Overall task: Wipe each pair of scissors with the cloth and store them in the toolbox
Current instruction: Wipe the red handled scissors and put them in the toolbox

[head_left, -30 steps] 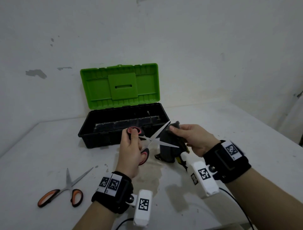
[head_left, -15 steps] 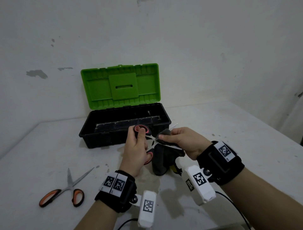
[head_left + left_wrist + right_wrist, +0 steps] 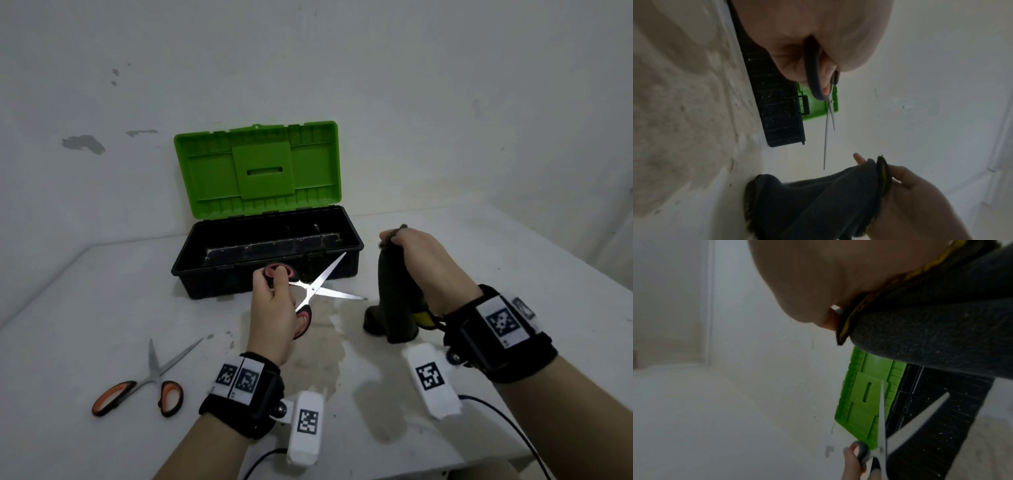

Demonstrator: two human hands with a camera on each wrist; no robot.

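My left hand (image 3: 274, 308) holds the red-handled scissors (image 3: 320, 289) by the handle loops, blades spread apart and pointing right, just in front of the toolbox. My right hand (image 3: 416, 260) grips the dark grey cloth (image 3: 394, 301) at its top; the cloth hangs down and its lower end touches the table, a short gap right of the blade tips. In the left wrist view the scissors (image 3: 827, 123) point toward the cloth (image 3: 818, 203). The right wrist view shows the cloth (image 3: 937, 331) and the spread blades of the scissors (image 3: 900, 428). The black toolbox (image 3: 354, 243) stands open, green lid (image 3: 260, 168) upright.
A second pair of scissors with orange handles (image 3: 147, 383) lies open on the white table (image 3: 445, 240) at the front left. A brownish stain (image 3: 329, 342) marks the table between my hands. The wall stands right behind the toolbox. Cables trail from my wrists at the front edge.
My right hand has pulled the cloth off the blades and moved it right and up. The scissors now stand bare in my left hand, blades still spread.
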